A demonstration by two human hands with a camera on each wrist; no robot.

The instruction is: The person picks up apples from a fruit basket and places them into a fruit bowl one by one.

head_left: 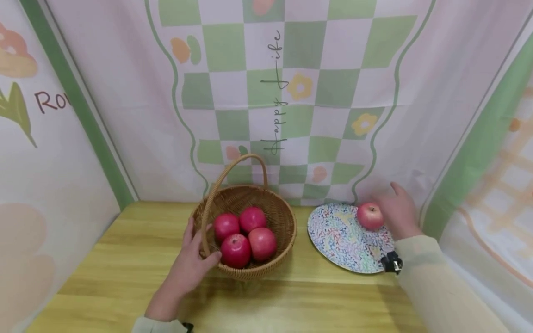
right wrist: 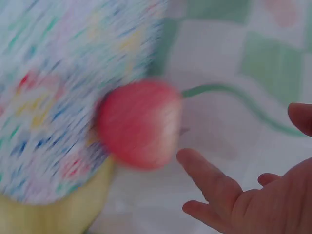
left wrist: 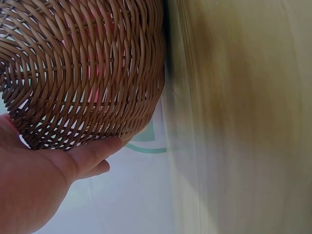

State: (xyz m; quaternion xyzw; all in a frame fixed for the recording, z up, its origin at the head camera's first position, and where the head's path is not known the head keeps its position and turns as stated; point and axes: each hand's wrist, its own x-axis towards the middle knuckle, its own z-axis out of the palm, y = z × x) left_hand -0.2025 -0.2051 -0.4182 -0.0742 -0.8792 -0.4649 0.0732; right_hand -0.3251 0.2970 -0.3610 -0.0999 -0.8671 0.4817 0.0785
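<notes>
My left hand (head_left: 189,261) holds the near left side of a brown wicker basket (head_left: 287,222), its thumb at the rim by the foot of the arched handle. In the left wrist view, fingers lie along the outside of the basket's woven wall (left wrist: 97,92). Several red apples (head_left: 235,250) sit inside the basket. A lone red apple (head_left: 370,216) rests on the far right part of a round speckled mat (head_left: 337,240). Beside that apple is my right hand (head_left: 399,210), fingers spread. The right wrist view shows a gap between its fingertips and the apple (right wrist: 139,124).
Under everything is a yellow wood-grain table (head_left: 125,259). A checked green and white cloth (head_left: 266,92) hangs upright behind it, and printed cloth panels (head_left: 62,138) stand at both sides. The mat lies right of the basket.
</notes>
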